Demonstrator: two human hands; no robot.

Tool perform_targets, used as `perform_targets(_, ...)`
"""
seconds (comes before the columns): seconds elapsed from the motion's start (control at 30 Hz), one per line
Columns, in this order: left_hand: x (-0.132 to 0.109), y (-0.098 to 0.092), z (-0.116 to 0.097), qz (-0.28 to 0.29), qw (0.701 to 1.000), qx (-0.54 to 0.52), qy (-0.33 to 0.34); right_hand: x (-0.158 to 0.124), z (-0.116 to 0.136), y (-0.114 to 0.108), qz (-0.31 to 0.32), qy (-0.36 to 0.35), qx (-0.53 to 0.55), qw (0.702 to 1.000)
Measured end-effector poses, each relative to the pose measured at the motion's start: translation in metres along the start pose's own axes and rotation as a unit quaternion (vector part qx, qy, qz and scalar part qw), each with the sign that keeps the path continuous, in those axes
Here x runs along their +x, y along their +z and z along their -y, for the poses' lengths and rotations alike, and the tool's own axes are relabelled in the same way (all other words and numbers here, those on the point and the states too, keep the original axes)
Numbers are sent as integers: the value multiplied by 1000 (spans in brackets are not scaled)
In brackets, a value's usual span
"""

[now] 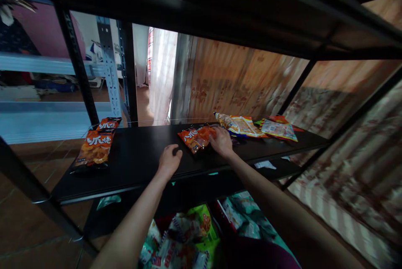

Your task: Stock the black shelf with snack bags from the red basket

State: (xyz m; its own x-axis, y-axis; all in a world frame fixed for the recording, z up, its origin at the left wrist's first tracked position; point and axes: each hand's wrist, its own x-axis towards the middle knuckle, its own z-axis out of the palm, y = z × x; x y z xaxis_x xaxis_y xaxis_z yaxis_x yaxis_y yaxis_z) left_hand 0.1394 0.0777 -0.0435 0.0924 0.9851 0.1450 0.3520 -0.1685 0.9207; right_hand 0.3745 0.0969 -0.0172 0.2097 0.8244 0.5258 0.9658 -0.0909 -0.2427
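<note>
My right hand [222,142] grips the right end of an orange snack bag [195,138] lying on the black shelf [141,152]. Part of that bag is hidden behind the fingers. My left hand [170,161] hovers near the shelf's front edge, left of this bag and apart from it. Its fingers are loosely bent, with the thumb away from them and nothing held. At the shelf's left end, orange snack bags [96,147] with white lettering lie overlapped, one partly behind the other.
Yellow-and-blue snack bags [243,126] and a pale, red-edged bag [279,129] lie at the shelf's right. Below are boxes with several green and white snack packets [185,231]. Black posts [77,64] and an upper shelf [188,9] frame the space; a patterned curtain [232,76] hangs behind.
</note>
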Motion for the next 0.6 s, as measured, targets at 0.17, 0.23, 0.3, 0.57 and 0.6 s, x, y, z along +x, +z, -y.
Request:
perform_targets(0.17,3,71,-27,67,994,71,42,6,-22,3,139,111,-25,984)
perform_targets(0.23,2,82,-27,46,991,106,63,2,-17,8,133,99,-4,986)
perform_targets(0.3,2,83,-23,3,988,129,84,-2,-12,12,121,92,25,988)
perform_targets(0.57,-2,38,-1,-77,995,40,56,-9,4,18,142,69,154,975)
perform_targets(0.6,-4,35,0,-94,995,-4,32,-11,8,19,149,60,162,974)
